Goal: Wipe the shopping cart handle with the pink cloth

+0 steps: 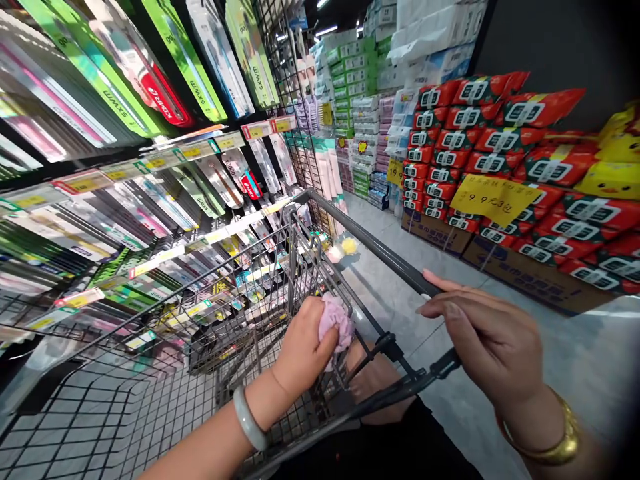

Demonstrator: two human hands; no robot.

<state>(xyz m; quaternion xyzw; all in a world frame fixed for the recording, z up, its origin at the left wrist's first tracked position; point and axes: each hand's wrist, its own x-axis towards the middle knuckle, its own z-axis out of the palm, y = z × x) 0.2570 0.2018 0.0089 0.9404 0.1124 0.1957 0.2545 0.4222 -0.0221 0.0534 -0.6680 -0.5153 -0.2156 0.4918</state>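
Observation:
A lilac mesh bath puff [336, 323] is bunched in my left hand [301, 339], whose fingers wrap round its left side. That hand is over the wire basket of a shopping cart [165, 407], close to the child-seat bars, and a pale bangle circles its wrist. On the right, my right hand [493, 340] is closed at the near end of the cart's dark handle [373, 243]. Its fingertips press against the bar, and the palm side is partly hidden. A gold bangle is on that wrist.
Racks of packaged toothbrushes [240, 177] line the left, close to the cart. Stacked red wipes packs [465, 120] stand on cardboard boxes [525, 277] at right, with a yellow price sign [493, 199]. Grey floor [395, 230] runs between them.

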